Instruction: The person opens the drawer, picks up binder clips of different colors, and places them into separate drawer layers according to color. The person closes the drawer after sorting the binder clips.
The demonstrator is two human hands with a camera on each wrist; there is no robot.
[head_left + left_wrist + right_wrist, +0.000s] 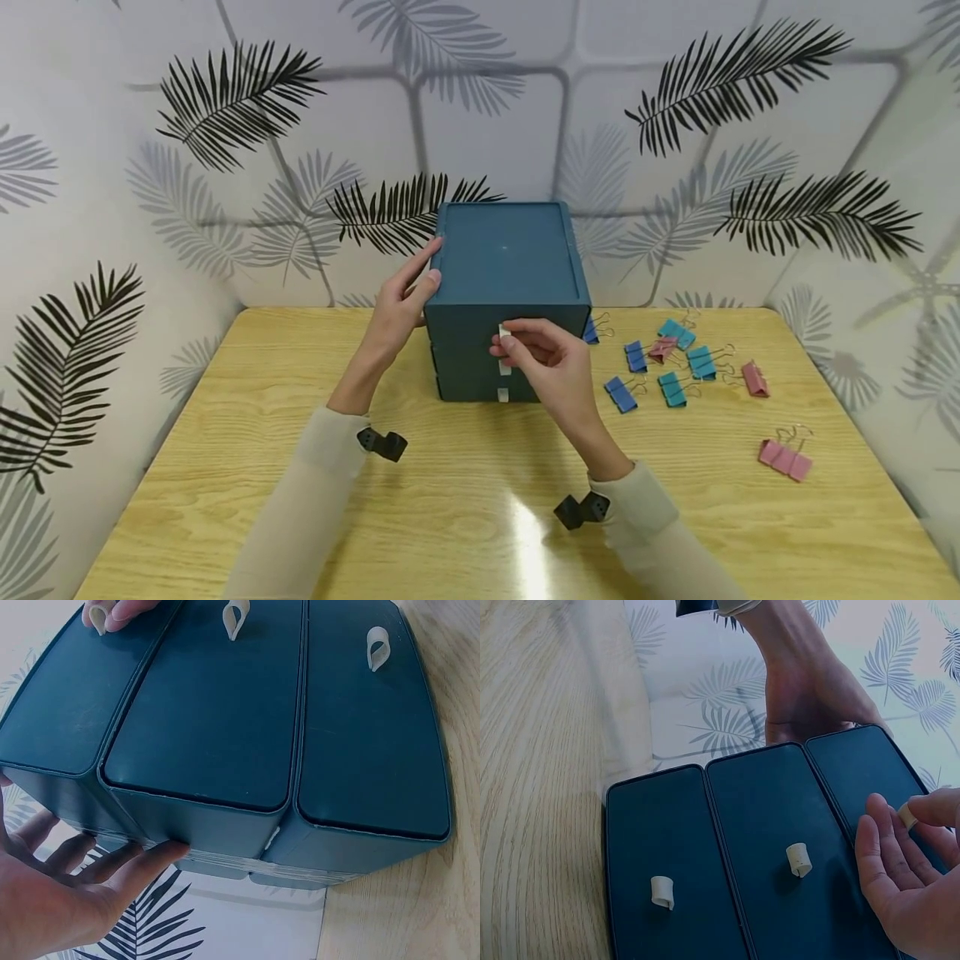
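A dark teal box of three stacked drawers point(510, 254) stands at the back of the table, each drawer front bearing a cream loop pull. My left hand point(396, 312) rests against the box's left side near its top edge, fingers extended along the side in the left wrist view. Thumb and fingers of my right hand point(553, 360) pinch the top drawer's pull point(907, 817). Below it are the middle pull point(799, 859) and the bottom pull point(662, 892), both untouched. All three drawers look closed.
Several binder clips lie right of the box on the wooden table point(420, 508): blue ones point(621, 394), teal ones point(702, 362) and pink ones point(785, 460). A wall point(495, 125) with a leaf pattern rises behind the box.
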